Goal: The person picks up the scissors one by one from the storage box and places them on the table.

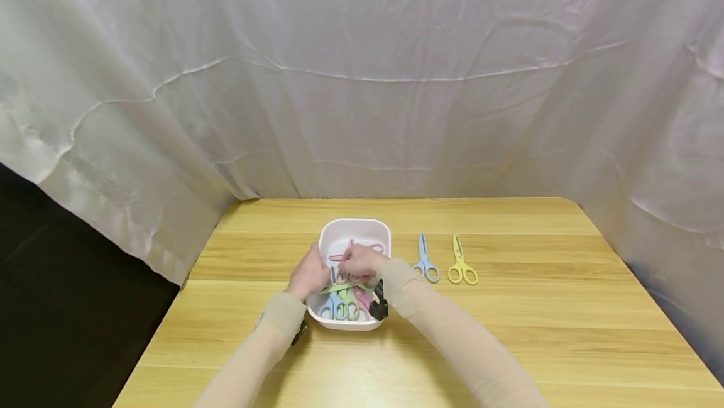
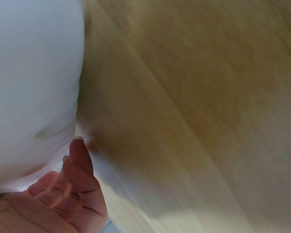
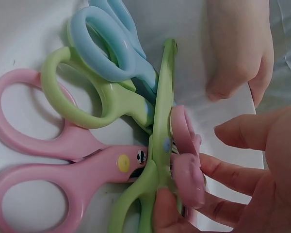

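A white plastic box [image 1: 354, 222] stands on the table, with several pink, green and blue scissors lying in it. My left hand [image 1: 310, 273] grips the box's left wall, its fingers bent against the outside in the left wrist view. Inside the box is my right hand [image 1: 363, 261]. Seen from the right wrist, its fingers are spread and touch the handles of small pink scissors [image 3: 188, 182]. Green scissors [image 3: 163, 104] lie across the pile beside them. Larger pink scissors [image 3: 85, 177], other green scissors [image 3: 114, 99] and blue scissors [image 3: 104, 46] lie alongside.
Right of the box, blue scissors [image 1: 424, 260] and yellow scissors [image 1: 461, 264] lie side by side on the wooden table [image 1: 537, 320]. A pale curtain [image 1: 407, 112] hangs behind the table and along its sides.
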The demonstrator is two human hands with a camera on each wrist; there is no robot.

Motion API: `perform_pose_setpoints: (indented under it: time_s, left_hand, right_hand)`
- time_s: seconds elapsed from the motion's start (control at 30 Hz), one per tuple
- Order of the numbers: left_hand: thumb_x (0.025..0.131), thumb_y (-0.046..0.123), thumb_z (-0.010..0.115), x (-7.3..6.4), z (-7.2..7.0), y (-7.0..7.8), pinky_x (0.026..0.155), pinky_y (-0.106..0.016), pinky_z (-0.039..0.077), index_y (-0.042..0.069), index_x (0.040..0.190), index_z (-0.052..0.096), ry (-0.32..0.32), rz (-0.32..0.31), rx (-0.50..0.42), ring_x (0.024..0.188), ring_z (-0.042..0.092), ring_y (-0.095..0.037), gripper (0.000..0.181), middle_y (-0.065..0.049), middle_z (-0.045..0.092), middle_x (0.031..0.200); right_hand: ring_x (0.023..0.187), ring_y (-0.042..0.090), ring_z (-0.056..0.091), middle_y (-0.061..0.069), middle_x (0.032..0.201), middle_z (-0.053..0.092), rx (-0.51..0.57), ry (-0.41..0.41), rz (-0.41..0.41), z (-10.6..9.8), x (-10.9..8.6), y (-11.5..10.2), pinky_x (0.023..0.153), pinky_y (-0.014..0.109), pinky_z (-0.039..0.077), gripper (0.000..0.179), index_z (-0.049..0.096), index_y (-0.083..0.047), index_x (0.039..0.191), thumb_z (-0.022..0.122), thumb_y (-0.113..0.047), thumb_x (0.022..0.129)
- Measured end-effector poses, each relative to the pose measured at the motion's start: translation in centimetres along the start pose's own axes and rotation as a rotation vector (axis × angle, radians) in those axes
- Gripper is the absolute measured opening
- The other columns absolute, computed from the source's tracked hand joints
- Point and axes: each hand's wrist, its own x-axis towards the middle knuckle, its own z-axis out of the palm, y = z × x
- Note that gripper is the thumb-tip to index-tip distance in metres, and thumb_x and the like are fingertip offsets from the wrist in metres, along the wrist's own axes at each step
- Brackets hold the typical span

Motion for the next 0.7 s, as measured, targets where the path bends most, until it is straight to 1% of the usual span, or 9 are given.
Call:
perform_pose_setpoints:
  time_s: [0.13, 0.2, 0.4, 0.5, 0.53, 0.6, 0.7]
  left_hand:
    - [0.087, 0.003, 0.050, 0.03, 0.01, -0.07, 0.097, -0.055, 0.056, -0.004, 0.145, 0.038, -0.003, 0.002, 0.005, 0.112, 0.065, -0.039, 0.059, -0.028, 0.061, 0.131]
    - [0.087, 0.003, 0.050, 0.06, 0.01, -0.12, 0.097, -0.055, 0.056, -0.004, 0.145, 0.037, -0.008, 0.001, 0.004, 0.112, 0.065, -0.039, 0.059, -0.028, 0.060, 0.132]
    - [0.088, 0.003, 0.050, -0.02, -0.07, -0.10, 0.096, -0.055, 0.057, -0.004, 0.145, 0.037, -0.017, -0.004, 0.004, 0.111, 0.065, -0.038, 0.059, -0.028, 0.060, 0.132]
    - [0.088, 0.003, 0.049, -0.05, -0.08, -0.05, 0.098, -0.055, 0.056, -0.004, 0.146, 0.036, -0.011, -0.002, 0.006, 0.114, 0.064, -0.039, 0.060, -0.028, 0.060, 0.133]
    - [0.088, 0.003, 0.049, -0.06, -0.08, -0.02, 0.098, -0.055, 0.056, -0.004, 0.146, 0.036, -0.009, -0.002, 0.005, 0.114, 0.064, -0.039, 0.059, -0.028, 0.060, 0.133]
    - [0.088, 0.003, 0.048, -0.06, -0.09, 0.01, 0.098, -0.055, 0.056, -0.004, 0.146, 0.036, -0.005, -0.002, 0.003, 0.115, 0.064, -0.040, 0.059, -0.028, 0.060, 0.133]
    - [0.089, 0.003, 0.049, -0.07, -0.12, 0.04, 0.097, -0.055, 0.057, -0.004, 0.145, 0.037, -0.005, -0.001, -0.003, 0.115, 0.064, -0.040, 0.059, -0.029, 0.059, 0.134]
  right_hand:
    - [0.048, 0.008, 0.037, -0.001, 0.062, 0.053, 0.056, -0.012, 0.002, -0.20, -0.13, 0.00, 0.046, 0.021, 0.035, 0.014, 0.070, -0.001, 0.099, 0.062, -0.009, 0.092]
    - [0.047, 0.007, 0.037, 0.000, 0.061, 0.054, 0.079, -0.013, 0.004, -0.31, -0.23, 0.03, 0.046, 0.020, 0.035, 0.013, 0.070, 0.001, 0.096, 0.062, -0.007, 0.091]
    - [0.048, 0.006, 0.041, 0.000, 0.060, 0.058, 0.068, 0.023, 0.009, -0.45, -0.26, 0.23, 0.044, 0.018, 0.040, 0.011, 0.070, 0.004, 0.090, 0.062, -0.003, 0.086]
    - [0.049, 0.007, 0.045, 0.000, 0.061, 0.061, 0.058, 0.039, 0.021, -0.43, -0.19, 0.38, 0.044, 0.017, 0.042, 0.005, 0.066, 0.000, 0.081, 0.063, -0.002, 0.085]
    - [0.049, 0.008, 0.046, 0.000, 0.061, 0.061, 0.052, 0.042, 0.025, -0.43, -0.17, 0.41, 0.044, 0.017, 0.042, 0.007, 0.064, -0.002, 0.078, 0.063, -0.002, 0.085]
    - [0.051, 0.009, 0.049, 0.001, 0.062, 0.061, 0.040, 0.047, 0.034, -0.44, -0.01, 0.53, 0.044, 0.018, 0.043, 0.014, 0.058, -0.007, 0.074, 0.065, -0.002, 0.085]
    - [0.053, 0.010, 0.050, 0.000, 0.063, 0.056, 0.037, 0.052, 0.046, -0.43, 0.11, 0.67, 0.045, 0.018, 0.044, 0.022, 0.053, -0.010, 0.072, 0.069, -0.002, 0.084]
